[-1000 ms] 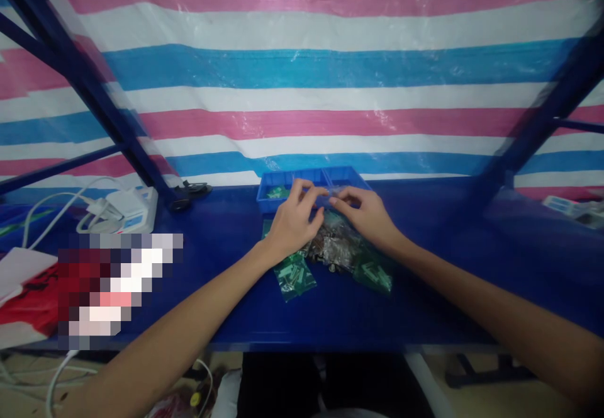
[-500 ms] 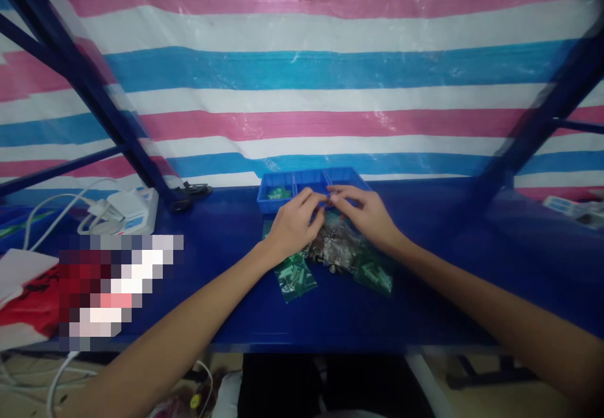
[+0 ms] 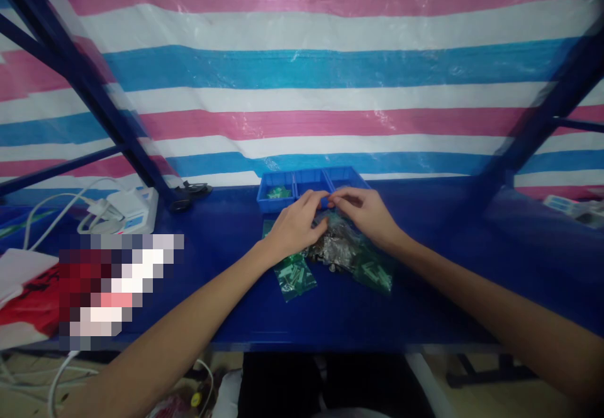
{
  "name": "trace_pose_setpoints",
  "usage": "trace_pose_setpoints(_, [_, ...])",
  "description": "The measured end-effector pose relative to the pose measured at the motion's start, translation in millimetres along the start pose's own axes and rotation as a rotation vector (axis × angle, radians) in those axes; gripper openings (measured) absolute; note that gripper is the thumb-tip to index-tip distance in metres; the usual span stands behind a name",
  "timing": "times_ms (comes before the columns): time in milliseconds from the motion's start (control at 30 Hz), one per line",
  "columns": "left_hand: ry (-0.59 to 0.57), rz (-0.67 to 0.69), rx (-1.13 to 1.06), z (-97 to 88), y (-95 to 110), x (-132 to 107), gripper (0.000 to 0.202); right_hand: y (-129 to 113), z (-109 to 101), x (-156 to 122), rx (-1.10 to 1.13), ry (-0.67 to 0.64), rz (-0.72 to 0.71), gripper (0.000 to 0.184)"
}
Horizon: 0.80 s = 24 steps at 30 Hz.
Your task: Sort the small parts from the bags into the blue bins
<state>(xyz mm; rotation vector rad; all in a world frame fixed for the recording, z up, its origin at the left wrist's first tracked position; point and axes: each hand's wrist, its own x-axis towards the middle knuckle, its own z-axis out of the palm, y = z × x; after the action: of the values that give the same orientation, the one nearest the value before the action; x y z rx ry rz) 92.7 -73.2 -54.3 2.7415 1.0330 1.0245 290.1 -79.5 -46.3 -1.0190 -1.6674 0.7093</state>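
Note:
My left hand (image 3: pixel 298 224) and my right hand (image 3: pixel 367 215) meet at their fingertips above a clear plastic bag (image 3: pixel 340 249) of small metal parts. The right fingers are closed in a pinch; what is between them is too small to make out. On the left, the fingers are curled at the same spot, with the thumb lower, by the bag's top; anything in their grip is hidden. A green-tinted small bag (image 3: pixel 296 277) of pale strip-like pieces lies below my left hand. Another green bag (image 3: pixel 374 274) lies right of the metal parts.
Behind my hands stands a blue divided tray (image 3: pixel 275 205), with green packets in its left compartment. On the left of the blue table (image 3: pixel 226 229) are a white power strip (image 3: pixel 147 213) with cables, a black cable (image 3: pixel 191 192) and a red-and-white item (image 3: pixel 28 298). Striped sheeting hangs behind.
My left thumb has moved away from its fingers, slightly down and right. My right fingertips have closed together and dropped a little. The bags and tray stay put.

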Motion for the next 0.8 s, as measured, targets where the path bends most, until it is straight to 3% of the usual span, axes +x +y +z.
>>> trace_pose_setpoints(133, [-0.116,-0.033,0.087,5.6,-10,-1,0.035,18,-3,2,-0.365,-0.034,-0.052,0.020])
trace_pose_setpoints(233, [-0.173,-0.058,0.136,7.6,-15,0,0.031,28,-5,2,-0.679,-0.147,-0.113,0.030])
trace_pose_setpoints(300, [-0.189,-0.075,0.134,7.1,-16,1,0.028,30,-5,1,-0.750,-0.225,-0.107,0.029])
trace_pose_setpoints(500, [-0.143,-0.128,-0.021,3.9,-14,5,0.007,15,-5,1,-0.688,-0.268,-0.123,0.016])
trace_pose_setpoints(700, [0.027,-0.116,-0.166,-3.5,-12,7,0.006,1,-2,-1,-0.401,-0.132,-0.089,0.009])
trace_pose_setpoints(800, [0.136,-0.035,-0.167,-9.0,-6,7,0.009,-1,-1,0,-0.217,-0.063,-0.042,0.008])
